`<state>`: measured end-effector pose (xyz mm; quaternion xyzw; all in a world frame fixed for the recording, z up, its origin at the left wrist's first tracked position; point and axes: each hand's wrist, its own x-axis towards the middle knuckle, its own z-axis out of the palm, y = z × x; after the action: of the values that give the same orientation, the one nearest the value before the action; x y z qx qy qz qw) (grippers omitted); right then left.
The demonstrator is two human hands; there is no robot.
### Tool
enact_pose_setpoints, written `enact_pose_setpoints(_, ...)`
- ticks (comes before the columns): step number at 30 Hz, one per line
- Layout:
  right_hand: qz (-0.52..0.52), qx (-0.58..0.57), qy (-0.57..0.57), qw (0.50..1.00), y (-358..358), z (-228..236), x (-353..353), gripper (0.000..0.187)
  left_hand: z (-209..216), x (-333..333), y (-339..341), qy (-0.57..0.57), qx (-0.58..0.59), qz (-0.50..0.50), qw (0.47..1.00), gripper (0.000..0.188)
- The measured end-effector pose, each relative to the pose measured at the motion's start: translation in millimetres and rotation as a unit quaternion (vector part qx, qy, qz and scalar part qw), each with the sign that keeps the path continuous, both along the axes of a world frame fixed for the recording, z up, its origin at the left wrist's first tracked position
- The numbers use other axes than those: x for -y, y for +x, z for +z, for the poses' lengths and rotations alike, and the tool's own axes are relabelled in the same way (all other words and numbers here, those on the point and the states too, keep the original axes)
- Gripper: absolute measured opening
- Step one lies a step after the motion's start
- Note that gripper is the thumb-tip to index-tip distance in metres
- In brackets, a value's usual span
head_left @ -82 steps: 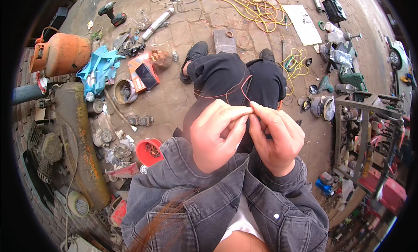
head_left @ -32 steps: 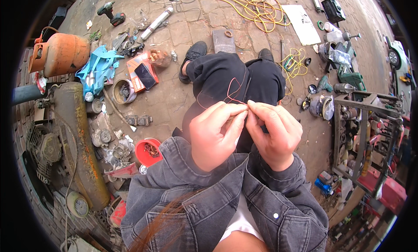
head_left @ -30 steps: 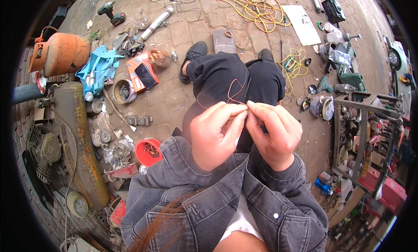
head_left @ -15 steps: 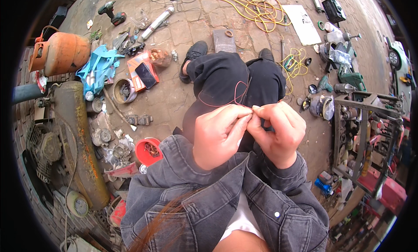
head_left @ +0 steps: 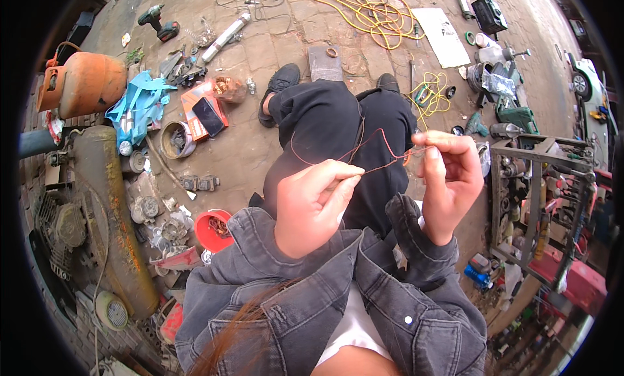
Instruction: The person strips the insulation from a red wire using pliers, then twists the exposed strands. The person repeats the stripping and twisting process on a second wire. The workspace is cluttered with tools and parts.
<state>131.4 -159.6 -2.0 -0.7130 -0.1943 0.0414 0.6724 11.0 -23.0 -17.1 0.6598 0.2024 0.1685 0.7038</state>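
Note:
A thin reddish wire stretches between my two hands above my lap, part of it looping up and back over my dark trousers. My left hand pinches it between thumb and forefinger. My right hand, held higher and to the right, has its thumb and forefinger closed around the other end, the remaining fingers loosely curled. Near the right fingertips a small orange-red bit shows on the wire. What exactly lies between those fingertips is too small to make out.
By my left knee are a red bucket with copper-coloured scraps and a phone on a box. An orange gas cylinder lies far left. Yellow cable coils ahead. A metal frame rack stands at right.
My hands were together at the wire; now they are apart. The right hand has moved right and up, and a length of wire now spans the gap.

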Motion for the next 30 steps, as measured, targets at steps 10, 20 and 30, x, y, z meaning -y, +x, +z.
enact_pose_setpoints(10,0.135,-0.371,0.221,0.892,-3.0,-0.6,-7.2,0.005,-4.5,-4.2,1.3,0.086,0.004,-0.012,0.996,0.012)
enact_pose_setpoints(20,0.112,-0.300,0.199,0.926,13.1,9.0,26.1,0.003,-12.9,-23.0,-1.8,0.191,-0.007,0.075,0.979,0.011)
enact_pose_setpoints(30,0.022,0.208,-0.045,0.977,-15.1,3.0,-3.8,0.031,-9.6,-24.5,-2.8,0.174,-0.021,0.106,0.979,0.011)
